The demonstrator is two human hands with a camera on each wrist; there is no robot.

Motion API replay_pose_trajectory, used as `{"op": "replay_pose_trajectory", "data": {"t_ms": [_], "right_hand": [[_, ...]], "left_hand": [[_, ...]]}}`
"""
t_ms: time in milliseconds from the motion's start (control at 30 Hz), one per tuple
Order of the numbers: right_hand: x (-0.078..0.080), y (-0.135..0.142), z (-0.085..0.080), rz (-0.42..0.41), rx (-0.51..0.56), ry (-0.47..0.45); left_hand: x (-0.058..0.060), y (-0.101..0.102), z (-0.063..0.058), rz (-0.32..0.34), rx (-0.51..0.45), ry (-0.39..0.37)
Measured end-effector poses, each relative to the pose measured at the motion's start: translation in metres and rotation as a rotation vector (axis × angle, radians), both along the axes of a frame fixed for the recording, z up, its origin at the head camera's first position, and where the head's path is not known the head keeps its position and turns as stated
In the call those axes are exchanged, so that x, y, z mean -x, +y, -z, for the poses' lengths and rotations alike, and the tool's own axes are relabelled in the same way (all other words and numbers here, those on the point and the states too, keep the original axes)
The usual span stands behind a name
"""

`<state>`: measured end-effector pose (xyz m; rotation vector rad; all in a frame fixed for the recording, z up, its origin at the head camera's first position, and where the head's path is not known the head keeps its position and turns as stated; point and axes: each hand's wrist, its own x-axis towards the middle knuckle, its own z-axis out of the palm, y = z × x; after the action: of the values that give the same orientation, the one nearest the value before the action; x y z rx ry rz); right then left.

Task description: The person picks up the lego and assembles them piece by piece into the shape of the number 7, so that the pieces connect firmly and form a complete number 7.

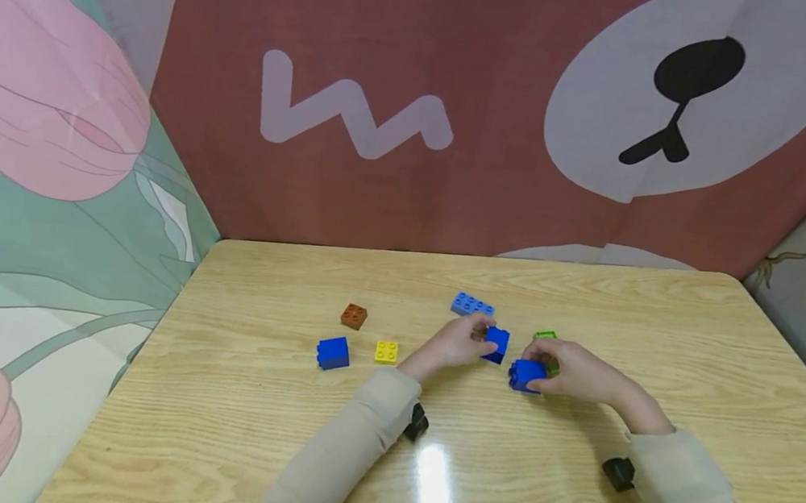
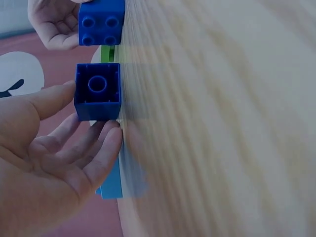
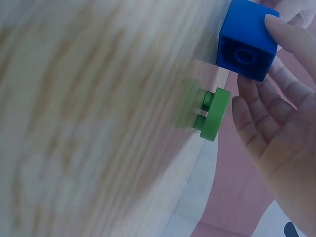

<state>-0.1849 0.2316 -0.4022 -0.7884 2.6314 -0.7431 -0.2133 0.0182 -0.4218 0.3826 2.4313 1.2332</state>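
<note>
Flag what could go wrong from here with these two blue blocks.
1. Misfit: the left wrist view shows studs on the right hand's blue block and the hollow underside of the left hand's blue block, not visibly facing each other; joining them as held may fail.
2. Bump: the green brick lies near the right fingers and might get knocked.

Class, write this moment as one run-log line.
left hand: holds dark-blue boxy plastic block | right hand: holds second dark-blue boxy plastic block | held blocks: apart | beside right hand: green plastic brick
</note>
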Motion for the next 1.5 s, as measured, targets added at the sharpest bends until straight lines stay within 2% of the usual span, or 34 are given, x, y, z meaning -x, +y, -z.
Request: {"op": "replay_pose_trajectory", "data": {"t_ms": [400, 900, 1267, 1500], "right_hand": [[-0.001, -0.001, 0.001, 0.008, 0.008, -0.006], [-0.001, -0.002, -0.001, 0.016, 0.007, -0.011], [0.001, -0.004, 0.003, 0.056, 0.033, 0.008], [0.002, -0.006, 0.002, 0.075, 0.044, 0.029]], "left_hand": [[0.001, -0.015, 0.000, 0.044, -0.020, -0.002], [0.002, -0.023, 0.000, -0.014, -0.031, -0.038], [0.002, -0.026, -0.003, 0.007, -0.039, 0.023], [0.002, -0.026, -0.004, 0.011, -0.019, 0.011]]}}
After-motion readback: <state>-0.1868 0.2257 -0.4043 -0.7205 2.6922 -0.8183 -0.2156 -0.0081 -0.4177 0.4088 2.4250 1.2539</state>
